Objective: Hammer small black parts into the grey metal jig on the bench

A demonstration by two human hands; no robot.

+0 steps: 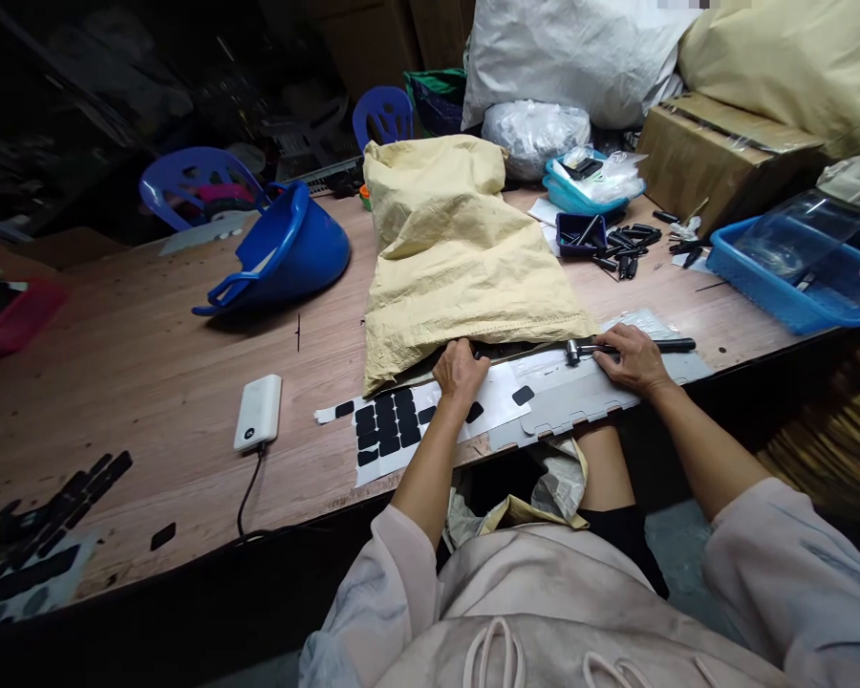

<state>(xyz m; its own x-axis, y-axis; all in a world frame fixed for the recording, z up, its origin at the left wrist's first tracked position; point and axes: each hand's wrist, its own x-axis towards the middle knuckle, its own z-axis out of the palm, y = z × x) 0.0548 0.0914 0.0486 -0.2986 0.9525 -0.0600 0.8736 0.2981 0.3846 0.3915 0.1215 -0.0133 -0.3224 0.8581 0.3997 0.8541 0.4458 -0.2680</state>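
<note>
A yellow woven sack [459,258] lies flat on the table, its near edge slightly raised over a dark gap. At this edge my left hand [462,371] is closed, with its fingertips partly hidden under the sack; what it grips is unclear. My right hand [634,358] curls over the shaft of a hammer [677,345] lying on the table, near the sack's right corner. The metal head shows left of my fingers. Beneath my left wrist is a white sheet [505,392] with rows of black rounded pads [387,425]. A grey board [566,411] lies along the table edge.
A blue basin [293,248] is tipped on its side at left, behind a white power bank [258,413] with a cable. At right are loose black parts [625,250], a turquoise basket [594,196], a cardboard box [717,158] and a blue tray [774,287] holding a clear jug [803,225].
</note>
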